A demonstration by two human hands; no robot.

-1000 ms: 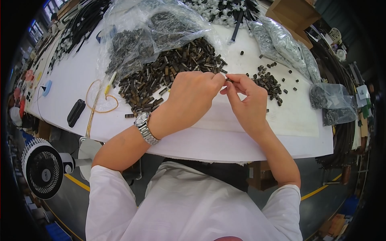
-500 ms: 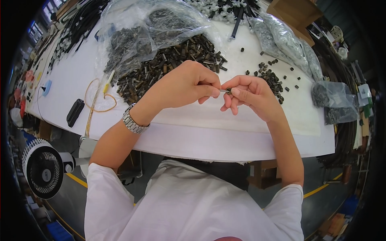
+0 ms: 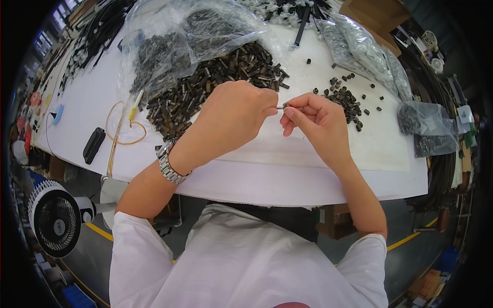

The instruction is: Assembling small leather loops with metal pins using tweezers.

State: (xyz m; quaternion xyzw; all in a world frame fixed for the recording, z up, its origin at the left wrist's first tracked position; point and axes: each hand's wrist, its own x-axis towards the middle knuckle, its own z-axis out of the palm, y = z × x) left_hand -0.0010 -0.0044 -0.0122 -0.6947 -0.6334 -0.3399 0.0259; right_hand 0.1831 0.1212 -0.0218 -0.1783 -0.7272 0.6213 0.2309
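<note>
Over the middle of the table, my left hand [image 3: 231, 110] is closed, pinching a thin metal tool [image 3: 280, 108]. The tool's slim tip points right and meets the fingertips of my right hand [image 3: 319, 120]. That hand pinches a small dark piece [image 3: 287, 105], mostly hidden by thumb and forefinger, while its other fingers curl loosely. Just beyond my left hand spreads a large heap of short dark brown tubular pieces [image 3: 226, 66]. Beyond my right hand lies a smaller pile of short black pieces [image 3: 346, 102], with a few scattered around it.
Clear plastic bags [image 3: 169, 36] of dark parts cover the far left. Filled bags [image 3: 364, 51] lie far right, near a cardboard box [image 3: 377, 20]. A yellow-white pen-like tool [image 3: 136, 105], an orange cord loop and a black case [image 3: 94, 146] sit left. A fan [image 3: 56, 220] stands lower left.
Both hands have shifted slightly left, the left one turning so its back shows more. The right fingers have curled in, and the dark piece is now more covered.
</note>
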